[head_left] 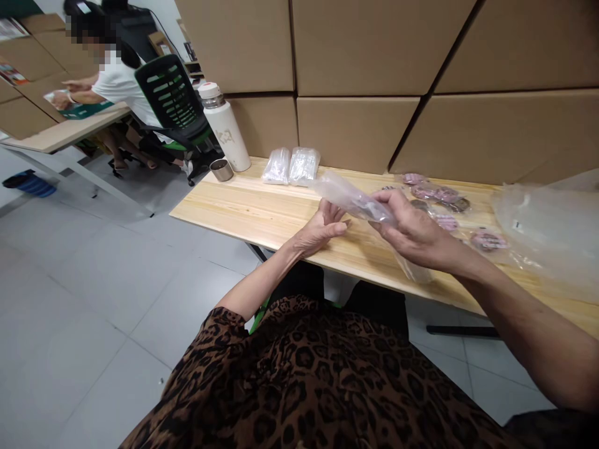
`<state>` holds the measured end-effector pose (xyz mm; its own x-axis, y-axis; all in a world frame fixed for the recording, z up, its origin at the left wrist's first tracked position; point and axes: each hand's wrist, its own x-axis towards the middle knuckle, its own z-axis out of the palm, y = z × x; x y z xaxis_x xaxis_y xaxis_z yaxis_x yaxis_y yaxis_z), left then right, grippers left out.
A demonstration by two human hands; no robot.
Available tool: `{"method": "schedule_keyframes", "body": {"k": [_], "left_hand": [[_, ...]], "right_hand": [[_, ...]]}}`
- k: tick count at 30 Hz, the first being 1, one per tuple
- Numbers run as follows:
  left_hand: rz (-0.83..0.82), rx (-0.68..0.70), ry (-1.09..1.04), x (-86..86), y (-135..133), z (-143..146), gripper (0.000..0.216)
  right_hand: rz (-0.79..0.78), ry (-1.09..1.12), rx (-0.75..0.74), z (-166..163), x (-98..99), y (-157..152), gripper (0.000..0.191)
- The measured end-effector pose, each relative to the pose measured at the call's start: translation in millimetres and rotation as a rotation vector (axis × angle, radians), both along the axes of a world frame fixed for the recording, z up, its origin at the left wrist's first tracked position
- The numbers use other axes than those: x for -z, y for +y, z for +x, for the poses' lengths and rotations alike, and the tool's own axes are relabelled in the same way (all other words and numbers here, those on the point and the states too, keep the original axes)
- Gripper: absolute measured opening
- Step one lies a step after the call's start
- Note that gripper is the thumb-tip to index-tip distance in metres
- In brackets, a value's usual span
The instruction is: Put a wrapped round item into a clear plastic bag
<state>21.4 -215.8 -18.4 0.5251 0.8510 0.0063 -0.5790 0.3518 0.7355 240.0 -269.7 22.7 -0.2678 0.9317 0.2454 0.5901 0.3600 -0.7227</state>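
Translucent plastic forms the bag held above the near edge of a light wooden surface. The right hand grasps it, thumb on the far side and fingers beneath; one end of the bag points far left, and clear film hangs below the palm toward the near edge. The left hand is unclenched, its thumb spread away from the fingers, just beside the bag's left part; whether its fingertips touch the film cannot be told. Whether the bag contains anything is likewise unclear.

To the right of the right hand lie several clear-wrapped pieces with pink markings, some overlapping. Farther right is a heap of translucent plastic sheeting. Left of centre, toward the far side, two clear packets lie side by side. Near the left end, a white flask stands beside a small metal cup. Stacked cardboard boxes border the far side. At far left, a person in a white top sits on a chair at another table.
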Motion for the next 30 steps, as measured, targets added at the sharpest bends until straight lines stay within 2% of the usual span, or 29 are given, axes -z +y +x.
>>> {"method": "schedule_keyframes", "body": {"k": [4,7,10,14,16,18,23,26,28,30], "left_hand": [[0.006,0.036,0.002,1.9,5,1,0.066],[0.079,0.013,-0.019,3.0,12,-1,0.074],[0.089,-0.042,-0.039,1.3,21,-5,0.078],[0.005,-0.050,-0.045,-3.4,35,-7,0.041],[-0.029,-0.091,-0.037,-5.6,40,-3,0.023],[-0.051,-0.128,-0.022,-6.8,41,6,0.017],[-0.009,-0.133,0.057,-5.1,32,29,0.023],[0.104,-0.267,0.088,-4.3,26,33,0.034],[0.153,-0.327,0.146,-6.4,25,31,0.030],[0.141,-0.266,0.219,-10.4,26,25,0.027]], "right_hand": [[-0.103,0.174,-0.086,7,-2.3,-3,0.047],[-0.289,0.412,-0.093,8,0.4,-8,0.053],[-0.470,0.663,-0.033,9,-1.3,-16,0.059],[-0.623,0.885,0.059,10,-4.2,-28,0.057],[-0.668,0.965,0.061,9,0.5,-30,0.056],[-0.697,1.029,0.043,5,9.6,-30,0.056],[-0.794,1.140,-0.043,-10,30.4,-22,0.056],[-0.802,1.166,-0.050,-18,31.9,-20,0.054],[-0.771,1.179,-0.034,-21,31.7,-19,0.052],[-0.756,1.181,-0.020,-22,32.3,-16,0.051]]}}
